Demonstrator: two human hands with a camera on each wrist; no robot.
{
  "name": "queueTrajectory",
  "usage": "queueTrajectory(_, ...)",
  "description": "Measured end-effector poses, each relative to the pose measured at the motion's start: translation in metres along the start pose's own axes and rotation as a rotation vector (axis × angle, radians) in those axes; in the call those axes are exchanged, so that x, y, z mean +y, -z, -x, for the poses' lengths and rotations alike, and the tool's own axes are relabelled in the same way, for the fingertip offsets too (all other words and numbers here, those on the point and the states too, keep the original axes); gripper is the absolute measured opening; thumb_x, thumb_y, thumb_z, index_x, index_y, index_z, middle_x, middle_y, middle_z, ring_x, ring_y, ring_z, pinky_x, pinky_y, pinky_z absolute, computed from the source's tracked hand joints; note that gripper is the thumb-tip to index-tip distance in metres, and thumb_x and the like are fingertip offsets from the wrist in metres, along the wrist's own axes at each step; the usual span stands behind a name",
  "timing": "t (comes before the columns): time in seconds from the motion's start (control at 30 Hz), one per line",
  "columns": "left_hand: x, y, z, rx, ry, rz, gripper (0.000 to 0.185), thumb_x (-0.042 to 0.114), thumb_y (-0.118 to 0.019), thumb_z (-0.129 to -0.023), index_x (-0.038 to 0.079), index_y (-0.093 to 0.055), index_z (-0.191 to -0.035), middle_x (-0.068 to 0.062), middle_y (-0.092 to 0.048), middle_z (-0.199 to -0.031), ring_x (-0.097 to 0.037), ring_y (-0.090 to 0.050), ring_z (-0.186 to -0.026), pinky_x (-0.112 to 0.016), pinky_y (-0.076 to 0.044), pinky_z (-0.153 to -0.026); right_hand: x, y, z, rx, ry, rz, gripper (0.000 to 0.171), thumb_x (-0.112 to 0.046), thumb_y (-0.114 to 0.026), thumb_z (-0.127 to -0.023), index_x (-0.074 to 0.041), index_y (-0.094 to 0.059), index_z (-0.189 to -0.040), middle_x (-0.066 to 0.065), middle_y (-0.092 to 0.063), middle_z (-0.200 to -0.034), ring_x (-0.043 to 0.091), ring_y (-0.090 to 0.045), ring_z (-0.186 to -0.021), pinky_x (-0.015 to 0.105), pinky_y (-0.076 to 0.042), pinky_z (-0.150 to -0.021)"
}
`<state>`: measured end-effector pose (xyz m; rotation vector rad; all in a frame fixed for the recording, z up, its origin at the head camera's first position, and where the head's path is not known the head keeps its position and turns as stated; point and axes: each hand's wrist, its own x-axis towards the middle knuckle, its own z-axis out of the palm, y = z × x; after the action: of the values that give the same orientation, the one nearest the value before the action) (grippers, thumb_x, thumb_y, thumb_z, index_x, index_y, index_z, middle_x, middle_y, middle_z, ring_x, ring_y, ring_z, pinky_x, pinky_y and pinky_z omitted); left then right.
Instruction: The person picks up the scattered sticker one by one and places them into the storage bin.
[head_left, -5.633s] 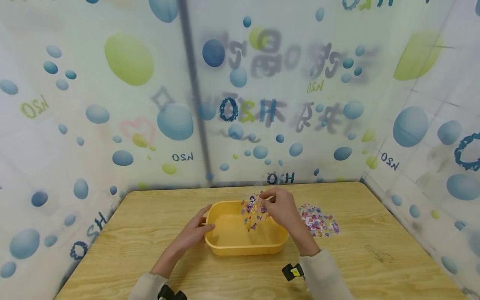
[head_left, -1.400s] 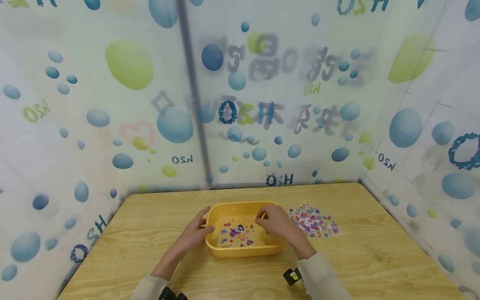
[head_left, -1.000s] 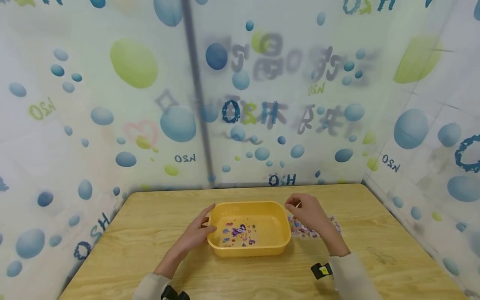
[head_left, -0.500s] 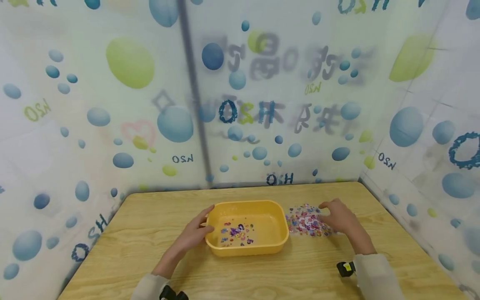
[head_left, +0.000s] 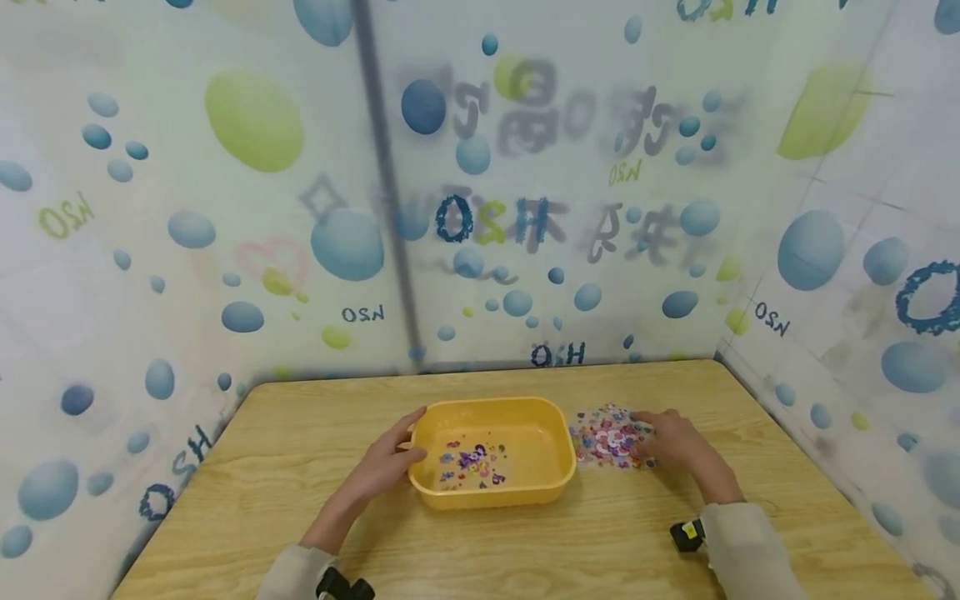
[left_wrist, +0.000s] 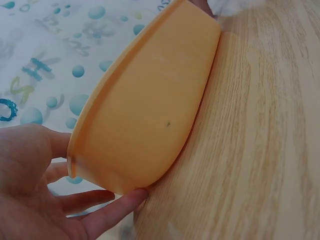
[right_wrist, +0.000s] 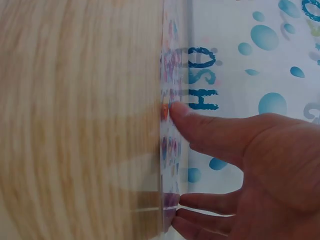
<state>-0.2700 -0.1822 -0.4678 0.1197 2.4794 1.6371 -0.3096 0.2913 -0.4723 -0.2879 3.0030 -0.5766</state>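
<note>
The left hand (head_left: 386, 462) grips the yellow tub's (head_left: 491, 497) near rim; the right hand (head_left: 667, 442), fingers spread, rests on the bead pile (head_left: 609, 433) beside it.

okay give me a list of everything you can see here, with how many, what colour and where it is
Tub: one, yellow-orange plastic, middle of the table.
Small pieces in the tub: a scatter too small to count, mostly purple, blue and pink, on the tub floor toward its left.
Pile of small pieces: one heap, pink, purple and white, on the table just right of the tub.
Table: one, light wood grain.
Curtain: white with blue and green bubbles, behind and to both sides of the table.
Left hand: grips the tub's left end.
Right hand: fingers rest on the pile's right side.
</note>
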Motion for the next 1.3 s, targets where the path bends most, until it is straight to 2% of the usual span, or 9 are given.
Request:
queueTrajectory(0.17, 0.001, -0.001, 0.000, 0.007, 0.005, -0.009, 0.065, 0.011, -0.060, -0.102, 0.021, -0.036, -0.162, -0.031, -0.046, -0.152, -0.036, -0.064, -0.120, -0.044, -0.063, -0.085, 0.001, -0.003, -0.001, 0.006, 0.003, 0.009, 0.049, -0.019, -0.080, -0.086, 0.003, -0.069, -0.129, 0.034, -0.065, -0.125, 0.051, -0.058, -0.115, 0.065, -0.050, -0.097)
queueTrajectory(0.27, 0.000, -0.001, 0.000, 0.007, 0.002, 0.004, 0.065, 0.011, -0.060, -0.102, 0.021, -0.036, -0.162, -0.031, -0.046, -0.151, -0.034, -0.065, -0.117, -0.044, -0.063, -0.085, 0.000, -0.004, -0.003, 0.021, -0.008, -0.019, 0.046, -0.016, -0.082, -0.084, 0.003, -0.072, -0.125, 0.035, -0.065, -0.126, 0.042, -0.063, -0.105, 0.059, -0.054, -0.092)
queueTrajectory(0.4, -0.001, -0.001, 0.000, 0.011, 0.007, 0.008, 0.065, 0.011, -0.060, -0.102, 0.022, -0.036, -0.162, -0.030, -0.047, -0.150, -0.033, -0.066, -0.115, -0.044, -0.063, -0.084, -0.002, -0.003, -0.004, 0.019, -0.030, -0.056, 0.040, -0.012, -0.080, -0.083, 0.004, -0.074, -0.120, 0.032, -0.068, -0.124, 0.031, -0.060, -0.094, 0.050, -0.054, -0.086)
queueTrajectory(0.57, -0.001, -0.001, -0.001, 0.004, 0.004, 0.010, 0.065, 0.011, -0.059, -0.103, 0.021, -0.036, -0.162, -0.032, -0.045, -0.151, -0.034, -0.065, -0.117, -0.045, -0.063, -0.085, -0.004, -0.002, -0.003, 0.047, -0.036, -0.036, 0.030, -0.009, -0.080, -0.083, 0.002, -0.077, -0.111, 0.030, -0.069, -0.120, 0.041, -0.064, -0.107, 0.059, -0.053, -0.094)
queueTrajectory(0.67, -0.001, -0.001, -0.001, -0.003, -0.003, 0.009, 0.065, 0.012, -0.059, -0.103, 0.021, -0.035, -0.162, -0.032, -0.045, -0.152, -0.034, -0.065, -0.118, -0.046, -0.063, -0.085, -0.005, -0.004, -0.002, 0.095, -0.053, 0.000, 0.024, -0.006, -0.079, -0.082, 0.000, -0.078, -0.105, 0.030, -0.069, -0.117, 0.043, -0.063, -0.103, 0.060, -0.052, -0.091)
queueTrajectory(0.87, -0.002, -0.001, -0.002, -0.004, -0.006, 0.022, 0.064, 0.011, -0.059, -0.103, 0.022, -0.036, -0.162, -0.032, -0.046, -0.151, -0.034, -0.065, -0.117, -0.046, -0.063, -0.085, -0.010, -0.002, -0.001, 0.083, -0.103, -0.039, 0.031, -0.002, -0.074, -0.084, 0.005, -0.072, -0.115, 0.030, -0.068, -0.118, 0.031, -0.058, -0.087, 0.044, -0.053, -0.075)
queueTrajectory(1.0, -0.002, -0.001, -0.003, 0.003, -0.005, 0.026, 0.065, 0.010, -0.059, -0.103, 0.023, -0.036, -0.162, -0.031, -0.049, -0.148, -0.032, -0.066, -0.115, -0.045, -0.063, -0.085, -0.014, 0.003, 0.001, 0.073, -0.099, -0.070, 0.035, -0.003, -0.075, -0.086, 0.007, -0.063, -0.117, 0.025, -0.067, -0.102, 0.028, -0.055, -0.082, 0.043, -0.051, -0.074)
queueTrajectory(1.13, -0.001, -0.001, -0.004, 0.011, -0.006, 0.017, 0.065, 0.010, -0.060, -0.102, 0.023, -0.037, -0.162, -0.030, -0.051, -0.147, -0.032, -0.067, -0.113, -0.045, -0.063, -0.085, -0.015, 0.006, 0.003, 0.076, -0.092, -0.150, 0.024, -0.003, -0.076, -0.085, 0.003, -0.060, -0.102, 0.013, -0.060, -0.083, 0.023, -0.051, -0.070, 0.035, -0.044, -0.062)
queueTrajectory(1.3, -0.002, -0.002, -0.003, 0.011, -0.004, 0.003, 0.065, 0.011, -0.060, -0.102, 0.022, -0.037, -0.162, -0.030, -0.051, -0.147, -0.032, -0.066, -0.114, -0.044, -0.063, -0.084, -0.013, 0.006, 0.006, 0.048, -0.111, -0.261, 0.019, -0.001, -0.077, -0.082, -0.002, -0.059, -0.089, 0.007, -0.055, -0.078, 0.020, -0.048, -0.066, 0.031, -0.041, -0.057)
